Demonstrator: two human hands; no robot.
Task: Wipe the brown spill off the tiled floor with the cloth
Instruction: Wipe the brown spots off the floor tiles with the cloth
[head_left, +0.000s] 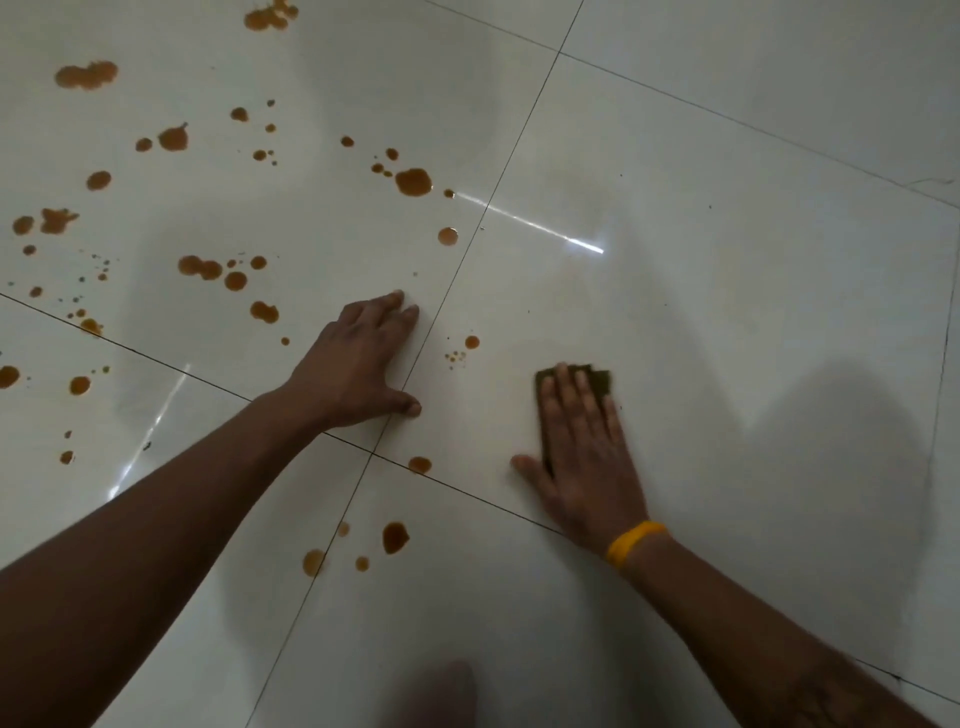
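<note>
Nearest the camera, a blurred rounded shape (434, 693) sits at the bottom edge, too soft to identify. Beyond it the two forearms reach out over the glossy pale tiled floor (701, 322).

Taking the cloth (597, 379) as the landmark: it is a small dark olive-brown pad lying flat on the floor, and the right hand (582, 457) lies flat on top of it, palm down, fingers straight and together, thumb spread to the left and touching the tile. The hand is open and pressing, not curled around anything. Only the far end and a strip along the left side of the cloth show past the fingers; its long axis seems to run away from the camera, in line with the fingers. A yellow wristband (635, 544) circles the wrist on the near side of the cloth.

Left of the cloth, the left hand (358, 364) is also open and empty, fingertips and thumb planted on the floor across a grout line.

Between that hand and the cloth lie a few small drops of the brown spill (414, 182). More drops sit nearer than the cloth, to its left, and the largest scatter spreads far beyond it to the left. The tile right of the cloth looks clean.
</note>
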